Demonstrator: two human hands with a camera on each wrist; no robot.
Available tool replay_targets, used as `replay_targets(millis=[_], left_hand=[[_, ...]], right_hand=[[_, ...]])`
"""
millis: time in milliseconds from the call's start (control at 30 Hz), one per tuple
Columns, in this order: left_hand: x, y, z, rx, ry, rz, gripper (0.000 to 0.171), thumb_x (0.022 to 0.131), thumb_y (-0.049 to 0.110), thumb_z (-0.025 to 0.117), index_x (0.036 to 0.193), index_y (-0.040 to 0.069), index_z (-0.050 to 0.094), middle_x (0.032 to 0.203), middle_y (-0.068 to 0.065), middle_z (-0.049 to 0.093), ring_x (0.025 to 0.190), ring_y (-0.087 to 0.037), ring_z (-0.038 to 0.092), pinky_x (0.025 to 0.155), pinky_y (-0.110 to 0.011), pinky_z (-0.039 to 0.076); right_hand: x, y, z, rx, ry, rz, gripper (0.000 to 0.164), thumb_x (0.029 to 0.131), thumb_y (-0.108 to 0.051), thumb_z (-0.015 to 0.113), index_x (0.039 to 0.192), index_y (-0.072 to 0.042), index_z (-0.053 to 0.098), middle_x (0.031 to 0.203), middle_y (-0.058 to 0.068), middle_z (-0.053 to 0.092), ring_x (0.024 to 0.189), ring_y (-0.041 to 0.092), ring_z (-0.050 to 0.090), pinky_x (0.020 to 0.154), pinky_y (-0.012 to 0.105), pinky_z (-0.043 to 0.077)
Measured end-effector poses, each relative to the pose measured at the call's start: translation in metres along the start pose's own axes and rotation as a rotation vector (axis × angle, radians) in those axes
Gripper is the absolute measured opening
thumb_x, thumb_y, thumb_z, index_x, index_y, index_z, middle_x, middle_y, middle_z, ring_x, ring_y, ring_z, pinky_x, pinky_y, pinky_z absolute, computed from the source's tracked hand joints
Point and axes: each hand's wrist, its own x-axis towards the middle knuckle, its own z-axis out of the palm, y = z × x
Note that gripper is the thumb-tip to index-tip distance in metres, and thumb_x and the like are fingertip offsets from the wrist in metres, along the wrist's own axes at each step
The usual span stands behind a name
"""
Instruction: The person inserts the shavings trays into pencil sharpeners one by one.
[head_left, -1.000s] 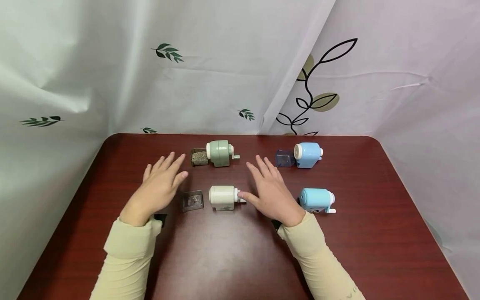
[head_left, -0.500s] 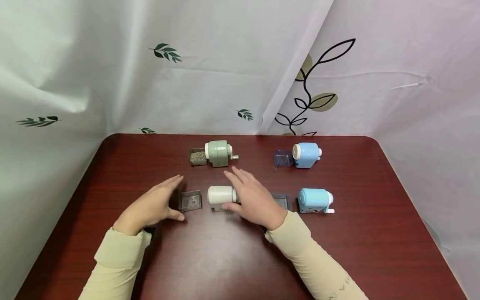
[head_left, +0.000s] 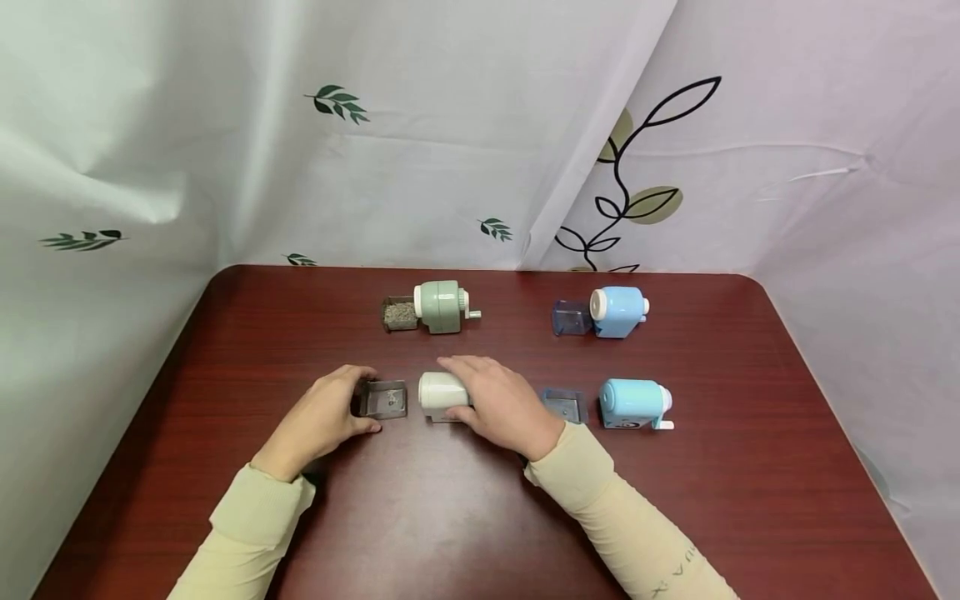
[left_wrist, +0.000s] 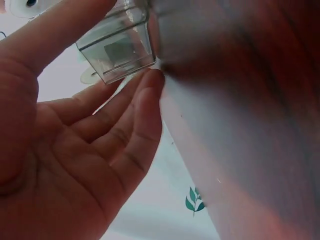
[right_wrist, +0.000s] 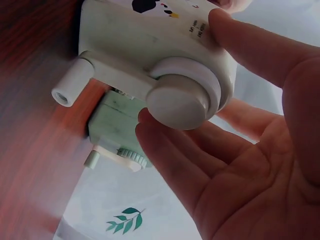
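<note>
My left hand (head_left: 318,417) grips the smoky clear shavings drawer (head_left: 386,400), thumb on the near side and fingers on the far side. The left wrist view shows the see-through drawer (left_wrist: 120,47) between thumb and fingers (left_wrist: 147,107). Right of it, the off-white crank pencil sharpener (head_left: 441,392) stands on the table. My right hand (head_left: 498,408) holds it from the crank side, its thumb on the printed face. In the right wrist view the sharpener's crank and round knob (right_wrist: 177,102) point toward the palm; the far fingers' contact is partly hidden.
Behind stands a green sharpener (head_left: 441,307) beside its drawer of shavings (head_left: 400,314). At right are a blue sharpener (head_left: 618,311) with a dark blue drawer (head_left: 572,317), and a light-blue sharpener (head_left: 632,402) with another drawer (head_left: 564,405). White curtains hang behind the brown table (head_left: 735,467).
Both hands came down from spread above the table. My left fingers closed about the clear drawer; my right hand moved left and took hold of the off-white sharpener.
</note>
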Motion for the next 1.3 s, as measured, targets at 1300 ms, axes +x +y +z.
replay_targets(millis=[1300], left_hand=[[0.016,0.031,0.016,-0.011,0.000,0.060,0.054,0.066,0.012,0.094,0.110,-0.006,0.067,0.102,-0.012,0.069,0.084,-0.020,0.065,0.076,-0.038,0.055]], right_hand=[[0.000,0.004,0.006,0.053,0.038,-0.046,0.052,0.087,-0.020,0.080,0.133,-0.002,0.062,0.129,0.012,0.066,0.117,0.025,0.064,0.097,0.041,0.052]])
